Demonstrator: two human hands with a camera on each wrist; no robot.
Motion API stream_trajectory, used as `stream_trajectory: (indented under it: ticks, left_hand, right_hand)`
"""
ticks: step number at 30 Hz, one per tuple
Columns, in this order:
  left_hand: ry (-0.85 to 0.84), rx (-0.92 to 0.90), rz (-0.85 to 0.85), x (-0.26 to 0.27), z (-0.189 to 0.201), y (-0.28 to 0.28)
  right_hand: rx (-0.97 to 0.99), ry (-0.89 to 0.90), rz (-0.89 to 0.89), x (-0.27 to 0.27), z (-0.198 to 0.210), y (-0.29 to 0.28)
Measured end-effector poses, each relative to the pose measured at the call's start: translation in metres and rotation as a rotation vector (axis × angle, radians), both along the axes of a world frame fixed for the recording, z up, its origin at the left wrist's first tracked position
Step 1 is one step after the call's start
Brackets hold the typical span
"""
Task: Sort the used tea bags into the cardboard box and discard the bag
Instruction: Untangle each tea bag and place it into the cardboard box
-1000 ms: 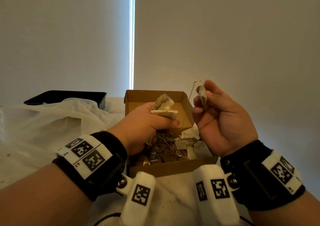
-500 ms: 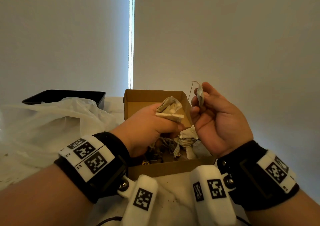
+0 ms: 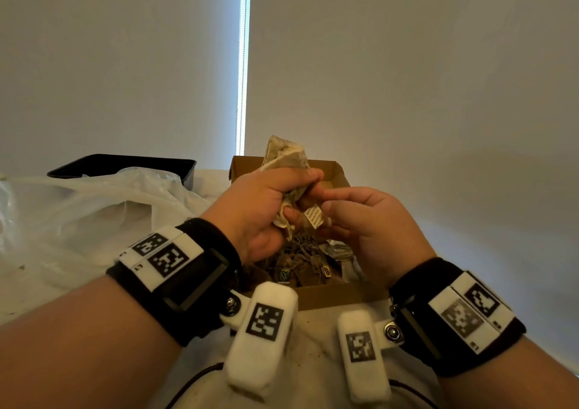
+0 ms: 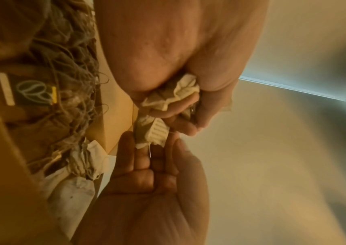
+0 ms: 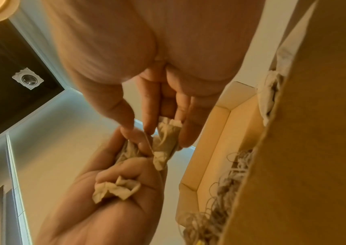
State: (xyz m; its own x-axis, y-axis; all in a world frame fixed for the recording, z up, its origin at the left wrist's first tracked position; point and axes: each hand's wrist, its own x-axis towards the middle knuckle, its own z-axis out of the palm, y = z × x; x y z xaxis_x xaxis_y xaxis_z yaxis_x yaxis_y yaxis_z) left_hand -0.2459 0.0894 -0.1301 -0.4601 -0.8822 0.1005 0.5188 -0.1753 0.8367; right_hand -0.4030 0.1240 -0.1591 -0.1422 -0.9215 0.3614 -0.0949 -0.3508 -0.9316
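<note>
Both hands meet above the open cardboard box [image 3: 340, 294]. My left hand [image 3: 266, 202] grips a bunch of crumpled used tea bags [image 3: 286, 155], which stick out above its fist and show between its fingers [image 4: 180, 92]. My right hand [image 3: 360, 217] touches it from the right and pinches a tea bag [image 5: 165, 142] with a small printed paper tag [image 3: 314, 217] between thumb and fingertips. The box holds a pile of used tea bags, tangled strings and tags [image 3: 300, 258].
A crumpled clear plastic bag [image 3: 94, 208] lies on the white table left of the box. Behind it stands a black tray [image 3: 125, 164]. A plain wall rises right behind the box. Dark cables [image 3: 194, 383] run along the near table edge.
The right hand has come down and left from its raised position, meeting the left hand. The left hand has lifted its bunch of tea bags higher over the box.
</note>
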Motion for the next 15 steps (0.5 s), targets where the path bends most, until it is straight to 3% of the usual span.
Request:
stream_trajectory:
  ticks: [6,12,15]
  left_hand:
    - [0.018,0.022,0.028,-0.003,0.001,-0.001]
    - [-0.294,-0.105,0.072,-0.015,0.023,-0.006]
    - [-0.356,-0.126,0.102,-0.023,0.035,-0.017]
  right_hand:
    - [0.026,0.08,-0.006,0.002,0.0,0.004]
    - [0.073,-0.06,-0.119,-0.014,0.008,0.0]
    - [0.095,-0.072,-0.224,-0.028,0.01,-0.003]
